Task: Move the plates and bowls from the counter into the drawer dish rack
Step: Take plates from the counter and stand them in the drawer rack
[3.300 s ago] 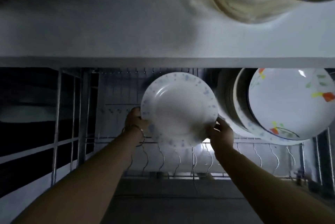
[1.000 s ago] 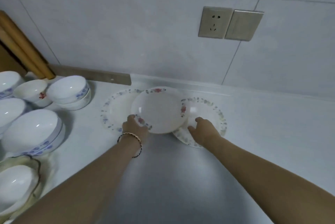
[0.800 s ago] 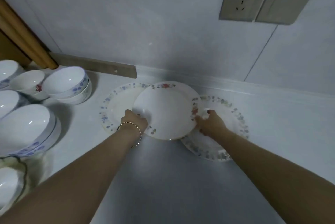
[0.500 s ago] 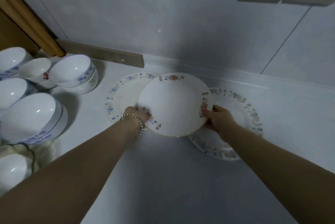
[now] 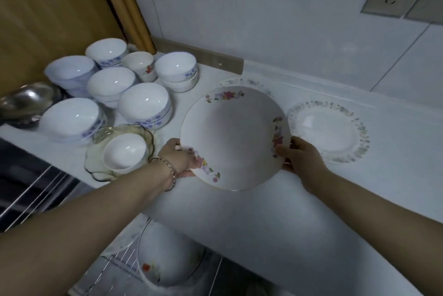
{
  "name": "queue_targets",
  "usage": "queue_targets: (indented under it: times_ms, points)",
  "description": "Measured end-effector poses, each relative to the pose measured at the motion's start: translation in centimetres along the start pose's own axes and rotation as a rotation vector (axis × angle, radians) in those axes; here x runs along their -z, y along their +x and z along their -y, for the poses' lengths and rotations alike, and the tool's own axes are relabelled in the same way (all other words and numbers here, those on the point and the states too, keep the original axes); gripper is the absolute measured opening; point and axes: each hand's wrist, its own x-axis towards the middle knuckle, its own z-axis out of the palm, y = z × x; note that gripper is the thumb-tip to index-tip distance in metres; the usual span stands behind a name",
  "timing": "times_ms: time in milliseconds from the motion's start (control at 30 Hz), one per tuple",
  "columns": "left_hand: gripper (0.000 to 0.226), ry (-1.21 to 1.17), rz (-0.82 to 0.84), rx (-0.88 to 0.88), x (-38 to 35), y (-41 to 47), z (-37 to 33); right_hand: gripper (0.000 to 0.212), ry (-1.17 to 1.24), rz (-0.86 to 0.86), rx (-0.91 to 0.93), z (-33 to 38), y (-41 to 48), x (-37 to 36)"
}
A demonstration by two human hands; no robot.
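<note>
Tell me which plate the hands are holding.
The middle plate with pink flowers, gripped by left hand and right hand; the speckled-rim plate and the plate behind lie flat.

**One plate in hand, the rest on the counter**

Held plate (image 5: 235, 137): white, flower clusters on the rim, tilted. Left hand (image 5: 178, 159) and right hand (image 5: 299, 159) grip opposite rims.
Right plate (image 5: 335, 132): flat on the counter (image 5: 263, 212), speckled floral rim, just right of the held plate.
Far plate (image 5: 244, 82): only the rim shows behind the held plate.
Bowls (image 5: 143, 101): white, mostly blue-patterned, upright, some stacked, far left.
Rack (image 5: 115, 269): below the counter's near edge, with a rack plate (image 5: 167, 255) standing in it.
</note>
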Motion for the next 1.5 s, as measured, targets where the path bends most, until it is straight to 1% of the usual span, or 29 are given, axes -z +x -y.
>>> queue_targets:
  times_ms: [33,133,200,233,300,400,467,533,600,667,767,833,900,967,1033,1133,1200,1267,1300,1400,1500]
  points:
    - [0.043,0.006,0.016,-0.005,2.1,-1.4,0.9,0.023,-0.008,0.013,0.003,-0.6,-1.9,-1.6]
    - [0.038,-0.003,0.041,-0.006,8.9,-5.7,3.5,0.009,-0.06,0.007,-0.003,-3.0,-7.4,-6.9]
    - [0.04,0.025,0.031,-0.008,13.8,-7.9,5.6,0.021,-0.081,-0.006,-0.007,-5.1,-10.9,-10.5]
    - [0.039,0.07,0.04,-0.017,16.3,-8.9,6.6,0.022,-0.083,-0.009,-0.006,-5.9,-12.7,-12.5]
    - [0.045,0.135,0.065,-0.019,21.0,-10.3,8.7,0.012,-0.093,0.012,-0.007,-7.5,-15.9,-16.2]
    - [0.063,0.189,0.076,0.045,26.8,-11.8,11.2,0.012,-0.136,0.026,-0.046,-9.5,-19.1,-20.7]
    - [0.068,0.193,0.07,0.122,29.9,-12.0,12.5,0.008,-0.16,0.045,-0.09,-11.1,-20.7,-23.3]
    - [0.063,0.247,0.067,0.204,32.2,-12.0,13.7,0.01,-0.153,0.076,-0.145,-12.9,-21.5,-25.6]
    - [0.055,0.353,0.057,0.224,34.0,-11.2,15.0,0.016,-0.131,0.084,-0.203,-14.7,-21.8,-27.6]
    - [0.05,0.381,0.02,0.227,35.4,-9.7,16.3,0.016,-0.105,0.059,-0.263,-16.6,-21.4,-29.5]
    - [0.036,0.324,0.009,0.318,36.7,-6.9,17.5,0.021,-0.049,0.023,-0.357,-19.6,-20.3,-32.0]
    - [0.045,0.339,-0.003,0.343,37.3,-4.4,18.1,0.02,-0.01,0.0,-0.41,-21.2,-19.0,-33.7]
    - [0.056,0.412,-0.006,0.341,37.7,-2.5,18.5,0.015,-0.042,-0.031,-0.429,-22.3,-17.3,-35.1]
    - [0.063,0.418,-0.013,0.383,38.4,-0.1,19.0,0.02,-0.081,-0.046,-0.458,-23.1,-15.2,-36.3]
    - [0.053,0.444,-0.03,0.408,39.2,2.7,19.6,0.021,-0.057,-0.043,-0.51,-23.7,-13.5,-37.7]
    - [0.042,0.468,-0.033,0.399,39.6,6.4,19.6,0.031,-0.029,-0.056,-0.53,-25.1,-10.9,-39.7]
    - [0.032,0.54,-0.042,0.356,39.6,8.8,19.7,0.026,-0.021,-0.084,-0.527,-26.0,-9.3,-41.0]
    - [0.028,0.685,0.001,0.3,39.6,11.4,20.0,0.017,-0.037,-0.139,-0.533,-27.0,-7.6,-42.3]
    - [0.028,0.734,0.034,0.291,39.4,12.8,20.0,0.018,-0.04,-0.18,-0.537,-27.8,-6.7,-42.9]
    - [0.031,0.81,0.119,0.256,39.3,17.1,21.1,0.028,-0.065,-0.324,-0.549,-30.4,-4.0,-44.9]
    - [0.035,0.858,0.161,0.216,39.0,21.2,22.5,0.034,-0.136,-0.46,-0.555,-33.2,-1.9,-46.4]
